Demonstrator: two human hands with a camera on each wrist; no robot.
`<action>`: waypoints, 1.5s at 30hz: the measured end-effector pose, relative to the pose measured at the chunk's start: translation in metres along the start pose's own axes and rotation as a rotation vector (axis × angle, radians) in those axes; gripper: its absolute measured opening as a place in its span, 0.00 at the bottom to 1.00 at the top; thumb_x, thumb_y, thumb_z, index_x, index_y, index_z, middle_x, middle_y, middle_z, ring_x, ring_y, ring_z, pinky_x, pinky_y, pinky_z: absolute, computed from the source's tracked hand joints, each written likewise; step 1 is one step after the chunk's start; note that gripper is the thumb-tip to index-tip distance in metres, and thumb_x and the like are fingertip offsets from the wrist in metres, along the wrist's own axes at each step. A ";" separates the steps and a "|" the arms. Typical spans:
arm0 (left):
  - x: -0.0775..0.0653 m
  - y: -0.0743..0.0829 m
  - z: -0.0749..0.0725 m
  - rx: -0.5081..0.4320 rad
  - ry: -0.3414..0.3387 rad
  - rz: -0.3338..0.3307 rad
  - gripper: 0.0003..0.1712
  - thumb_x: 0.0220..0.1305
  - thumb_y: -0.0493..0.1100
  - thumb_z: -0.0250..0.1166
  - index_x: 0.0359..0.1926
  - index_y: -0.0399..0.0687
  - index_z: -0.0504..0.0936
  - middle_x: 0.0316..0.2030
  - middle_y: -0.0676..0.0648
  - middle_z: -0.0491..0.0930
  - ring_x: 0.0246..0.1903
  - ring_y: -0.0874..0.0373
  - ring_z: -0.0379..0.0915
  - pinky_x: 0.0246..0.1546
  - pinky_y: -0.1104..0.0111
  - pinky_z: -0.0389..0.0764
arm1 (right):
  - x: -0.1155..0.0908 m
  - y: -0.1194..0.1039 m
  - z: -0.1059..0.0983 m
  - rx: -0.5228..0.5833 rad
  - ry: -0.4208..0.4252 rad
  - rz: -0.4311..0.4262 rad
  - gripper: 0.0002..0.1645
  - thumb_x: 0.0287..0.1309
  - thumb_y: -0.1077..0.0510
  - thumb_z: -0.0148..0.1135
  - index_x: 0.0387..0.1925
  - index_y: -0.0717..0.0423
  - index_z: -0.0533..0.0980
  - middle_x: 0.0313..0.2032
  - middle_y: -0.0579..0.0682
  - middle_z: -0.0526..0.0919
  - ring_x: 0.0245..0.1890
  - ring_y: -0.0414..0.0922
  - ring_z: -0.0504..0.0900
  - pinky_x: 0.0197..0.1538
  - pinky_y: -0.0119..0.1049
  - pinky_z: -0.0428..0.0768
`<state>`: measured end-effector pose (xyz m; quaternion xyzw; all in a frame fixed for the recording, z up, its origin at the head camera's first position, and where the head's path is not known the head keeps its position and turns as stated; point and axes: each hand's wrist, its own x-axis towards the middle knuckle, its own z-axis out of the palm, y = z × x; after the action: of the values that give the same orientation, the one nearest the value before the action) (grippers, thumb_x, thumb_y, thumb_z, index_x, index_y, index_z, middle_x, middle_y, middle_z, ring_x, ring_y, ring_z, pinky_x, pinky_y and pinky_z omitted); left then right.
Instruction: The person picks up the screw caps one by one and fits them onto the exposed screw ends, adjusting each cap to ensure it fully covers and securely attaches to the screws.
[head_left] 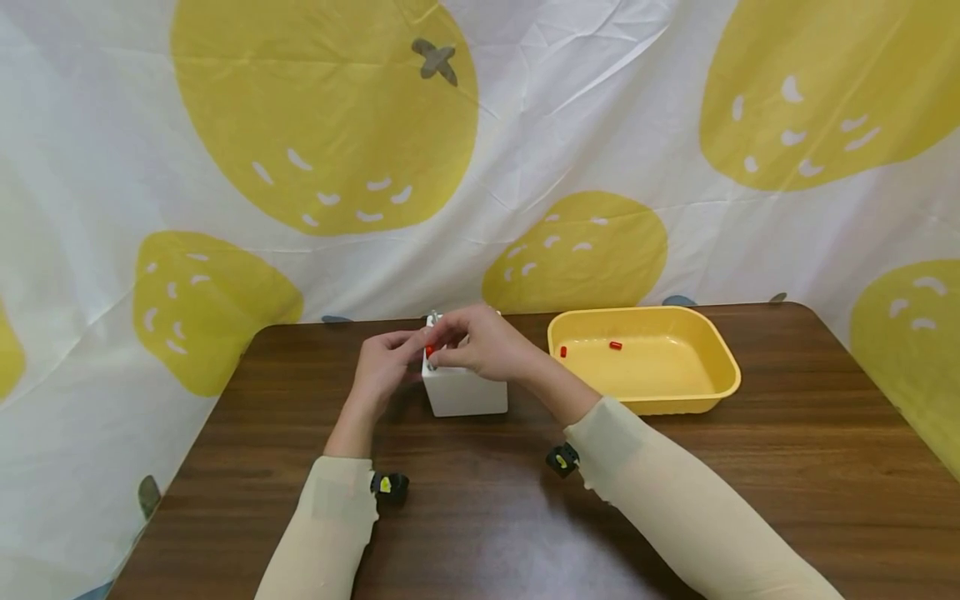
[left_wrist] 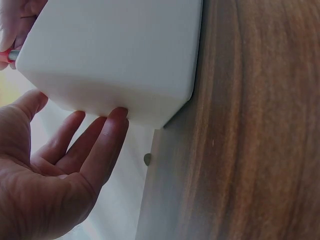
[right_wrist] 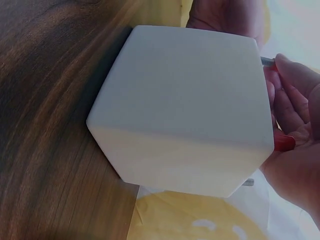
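**Right hand pinches a red piece at the block's corner, left hand against its side!**

Here we go from the left, where a white cloth [head_left: 67, 275] printed with big yellow shapes hangs behind the dark wooden tabletop [head_left: 480, 525]. In comes a pale left sleeve [head_left: 318, 529], a small dark device [head_left: 390, 487] beside it, and up front we have the left hand [head_left: 382, 364]. Its grip is relaxed, nothing clutched, fingers extended; the left wrist view gives us fingertips touching the side of the white block [head_left: 468, 393].

That block stands on the tabletop, and at its near left corner, look, we find the red piece [head_left: 430, 352] against a threaded metal bolt [left_wrist: 15, 55]. How far the two overlap, we cannot tell. The right hand [head_left: 491, 343] has its grip closed on that piece, thumb and fingertips pinching it from above. From the right wrist we spot a second red piece [right_wrist: 285, 142] by the block's top edge, near the palm; what supports it is hidden from us. Another bolt [right_wrist: 248, 182] pokes out farther along.

On we go, past a second dark device [head_left: 562, 459] and the right sleeve [head_left: 675, 492], to the yellow tray [head_left: 723, 371]: one red piece [head_left: 563, 352] lies near its left wall, another [head_left: 615, 345] a little to the right.
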<state>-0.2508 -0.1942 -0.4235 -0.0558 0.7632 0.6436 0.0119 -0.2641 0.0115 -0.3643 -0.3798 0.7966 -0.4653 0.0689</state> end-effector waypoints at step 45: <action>0.001 0.000 0.003 -0.010 0.023 -0.017 0.31 0.71 0.59 0.72 0.59 0.37 0.87 0.54 0.39 0.86 0.47 0.52 0.86 0.43 0.58 0.90 | -0.022 -0.001 -0.016 -0.147 0.122 0.045 0.18 0.57 0.51 0.83 0.44 0.54 0.87 0.34 0.42 0.85 0.39 0.42 0.81 0.43 0.36 0.81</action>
<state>-0.2518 -0.1914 -0.4237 -0.0698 0.7595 0.6466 0.0086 -0.2553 0.0368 -0.3603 -0.3368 0.8395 -0.4263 0.0026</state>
